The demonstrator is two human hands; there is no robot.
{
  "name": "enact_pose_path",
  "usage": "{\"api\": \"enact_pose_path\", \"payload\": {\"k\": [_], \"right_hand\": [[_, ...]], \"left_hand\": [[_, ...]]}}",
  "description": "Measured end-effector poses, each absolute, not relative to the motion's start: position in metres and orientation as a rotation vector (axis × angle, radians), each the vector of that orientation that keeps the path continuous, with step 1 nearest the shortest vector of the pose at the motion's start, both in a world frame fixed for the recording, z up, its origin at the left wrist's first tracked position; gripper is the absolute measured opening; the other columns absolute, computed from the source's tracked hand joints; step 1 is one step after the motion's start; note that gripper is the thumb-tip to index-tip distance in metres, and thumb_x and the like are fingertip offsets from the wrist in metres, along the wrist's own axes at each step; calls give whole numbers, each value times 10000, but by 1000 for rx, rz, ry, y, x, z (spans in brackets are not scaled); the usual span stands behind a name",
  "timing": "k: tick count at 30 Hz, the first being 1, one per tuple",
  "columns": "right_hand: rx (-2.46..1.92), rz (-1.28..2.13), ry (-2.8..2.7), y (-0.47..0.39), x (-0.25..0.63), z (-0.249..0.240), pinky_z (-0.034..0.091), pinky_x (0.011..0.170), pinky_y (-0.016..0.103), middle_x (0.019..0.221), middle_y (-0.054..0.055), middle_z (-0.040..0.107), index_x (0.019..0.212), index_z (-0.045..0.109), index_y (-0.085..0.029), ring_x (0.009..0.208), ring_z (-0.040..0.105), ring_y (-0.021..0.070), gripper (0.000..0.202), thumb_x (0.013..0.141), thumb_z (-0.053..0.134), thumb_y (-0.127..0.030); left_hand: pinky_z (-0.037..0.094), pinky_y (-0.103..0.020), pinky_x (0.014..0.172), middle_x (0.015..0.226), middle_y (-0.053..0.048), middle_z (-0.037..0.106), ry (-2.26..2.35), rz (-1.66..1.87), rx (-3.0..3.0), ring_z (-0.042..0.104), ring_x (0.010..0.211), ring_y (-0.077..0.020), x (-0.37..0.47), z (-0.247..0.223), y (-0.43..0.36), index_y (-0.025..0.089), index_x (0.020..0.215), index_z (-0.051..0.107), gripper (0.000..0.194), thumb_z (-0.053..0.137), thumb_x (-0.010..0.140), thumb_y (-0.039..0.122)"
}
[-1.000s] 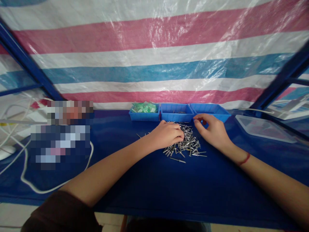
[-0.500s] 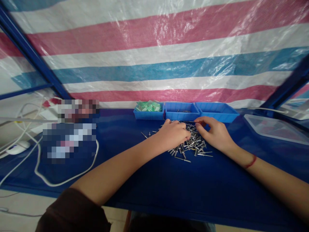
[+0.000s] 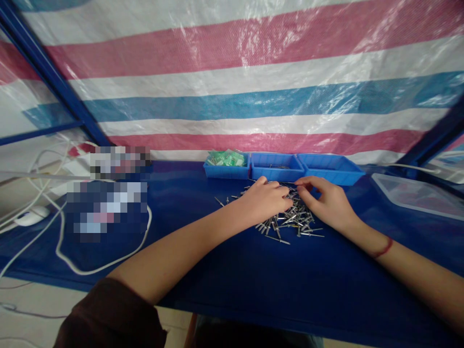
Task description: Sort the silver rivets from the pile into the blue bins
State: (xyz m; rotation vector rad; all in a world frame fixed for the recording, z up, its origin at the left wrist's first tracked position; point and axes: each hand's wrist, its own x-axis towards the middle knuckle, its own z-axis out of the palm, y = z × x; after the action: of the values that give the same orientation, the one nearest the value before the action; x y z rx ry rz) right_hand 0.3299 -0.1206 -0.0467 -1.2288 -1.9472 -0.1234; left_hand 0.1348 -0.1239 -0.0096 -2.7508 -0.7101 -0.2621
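A loose pile of silver metal rivets (image 3: 290,217) lies on the blue table (image 3: 239,275). Over the left part of the pile is my left hand (image 3: 266,199), back up, with its fingers curled down; whatever its fingertips hold is hidden. My right hand (image 3: 328,200) rests at the pile's right edge, thumb and index finger apart in a curve, with nothing visible between them. Behind the pile stand three blue bins: the left bin (image 3: 226,172) has green-and-clear packets (image 3: 226,158), the middle bin (image 3: 277,173) a few rivets, and nothing shows in the right bin (image 3: 335,175).
A clear plastic lid or tray (image 3: 413,197) lies at the right. On the left are a white mouse (image 3: 32,216), white cables (image 3: 85,272) and blurred-out items. A striped plastic sheet (image 3: 232,77) hangs behind, between blue frame posts.
The whole view has shifted slightly, so things appear a little further right. Both hands keep nearly the same pose at the pile.
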Motion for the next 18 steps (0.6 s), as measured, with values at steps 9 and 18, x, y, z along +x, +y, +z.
{"api": "enact_pose_path", "payload": {"k": [9, 18], "right_hand": [[-1051, 28, -2005, -137, 322, -36, 513, 631, 315, 821, 43, 688, 896, 638, -220, 698, 635, 189, 142, 834, 548, -311], [-1040, 271, -1896, -141, 318, -38, 501, 624, 304, 808, 30, 687, 879, 653, -229, 735, 631, 182, 148, 822, 596, -353]], "left_hand": [[420, -276, 767, 918, -6, 678, -890, -886, -2982, 616, 861, -134, 127, -26, -106, 187, 940, 587, 127, 479, 924, 252], [423, -305, 772, 919, -14, 677, -985, -1109, -2875, 609, 870, -150, 135, -37, -116, 184, 944, 571, 134, 486, 920, 286]]}}
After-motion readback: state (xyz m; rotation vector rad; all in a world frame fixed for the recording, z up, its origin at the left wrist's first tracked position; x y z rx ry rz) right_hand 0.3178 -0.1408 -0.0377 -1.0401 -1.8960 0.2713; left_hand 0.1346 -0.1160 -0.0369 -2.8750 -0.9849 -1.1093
